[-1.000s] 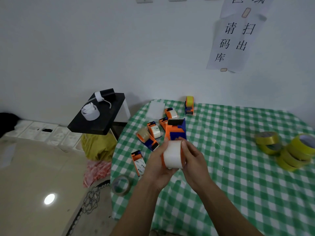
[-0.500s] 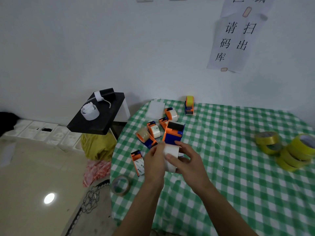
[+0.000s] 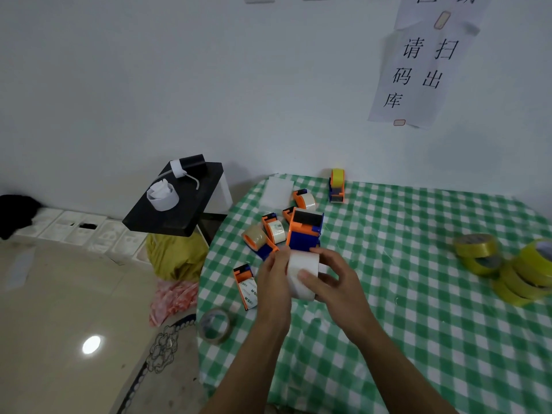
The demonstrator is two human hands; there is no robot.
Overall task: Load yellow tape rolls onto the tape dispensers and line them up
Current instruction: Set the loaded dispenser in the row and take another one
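- One loaded dispenser with yellow tape stands at the far edge of the bench; the others seem to carry pale tape, and the yellow rolls lie unloaded at the right
- Both grips close on a white roll just above the bench: left hand curled round its side, right hand with thumb across its face
- The big dispenser holding it points away, long axis toward the wall

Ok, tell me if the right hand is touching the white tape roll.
Touching. Head view: the right hand grips the white tape roll, thumb on its face, fingers curled behind.
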